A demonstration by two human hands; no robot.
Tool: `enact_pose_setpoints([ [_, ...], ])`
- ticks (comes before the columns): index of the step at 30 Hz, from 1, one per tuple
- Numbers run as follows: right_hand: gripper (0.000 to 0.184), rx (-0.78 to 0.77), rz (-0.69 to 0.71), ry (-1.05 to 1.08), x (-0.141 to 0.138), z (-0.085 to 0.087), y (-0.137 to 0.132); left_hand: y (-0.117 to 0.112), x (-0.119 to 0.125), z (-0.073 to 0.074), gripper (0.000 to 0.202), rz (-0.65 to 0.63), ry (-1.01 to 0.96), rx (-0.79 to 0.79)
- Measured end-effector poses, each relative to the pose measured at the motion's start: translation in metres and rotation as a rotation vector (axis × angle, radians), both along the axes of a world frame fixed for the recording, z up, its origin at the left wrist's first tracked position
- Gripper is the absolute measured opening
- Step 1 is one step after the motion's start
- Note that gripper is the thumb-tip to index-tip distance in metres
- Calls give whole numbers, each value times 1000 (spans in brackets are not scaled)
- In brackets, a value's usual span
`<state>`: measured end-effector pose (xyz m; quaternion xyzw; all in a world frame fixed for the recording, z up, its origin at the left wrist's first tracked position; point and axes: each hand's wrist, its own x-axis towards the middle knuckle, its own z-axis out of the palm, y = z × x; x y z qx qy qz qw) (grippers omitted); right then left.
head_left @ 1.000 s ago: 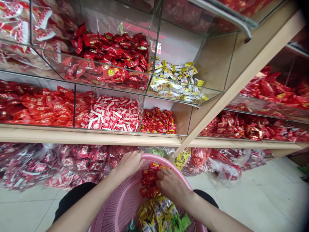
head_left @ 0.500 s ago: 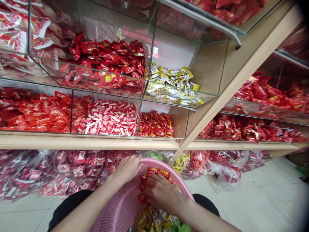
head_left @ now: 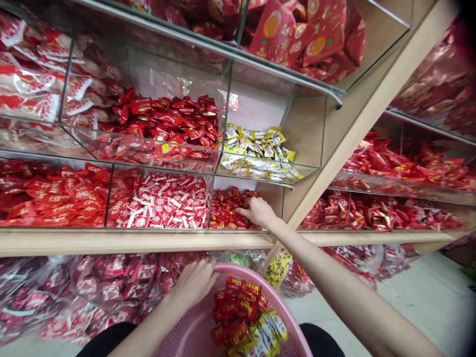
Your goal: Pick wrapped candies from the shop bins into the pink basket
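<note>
At the lower shelf (head_left: 111, 242), right hand (head_left: 258, 212) pinches red candies (head_left: 226, 213) in one bin (head_left: 275, 192); left hand (head_left: 195, 282) grips one pink basket (head_left: 288, 322).

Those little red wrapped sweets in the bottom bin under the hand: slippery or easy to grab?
Probably slippery: the red sweets have glossy wrappers and lie in a loose heap, so some may slide from the right hand. Likely light, being small. Their wrapper ends look thin and floppy.

The light was bright and soft; the clear glass bin fronts (head_left: 156, 148) shone; the right hand (head_left: 258, 210) looked sharp; the edges bent and blurred.
</note>
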<state>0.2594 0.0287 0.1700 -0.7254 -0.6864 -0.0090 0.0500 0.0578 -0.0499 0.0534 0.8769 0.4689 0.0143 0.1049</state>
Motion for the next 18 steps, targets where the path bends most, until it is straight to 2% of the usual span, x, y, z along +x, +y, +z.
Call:
enact_pose_setpoints([
  [2,45,-42,-31,-18,-7,-7,8,0,0,2,33,-5,3,-10],
  [5,45,-102,-42,-12,-10,-13,15,0,-1,5,32,4,7,-21],
  [12,39,-197,-42,2,4,-13,23,-1,0,6,35,8,21,-31],
  [18,38,-183,-74,8,-3,-17,27,-1,1,9,35,2,35,-24],
])
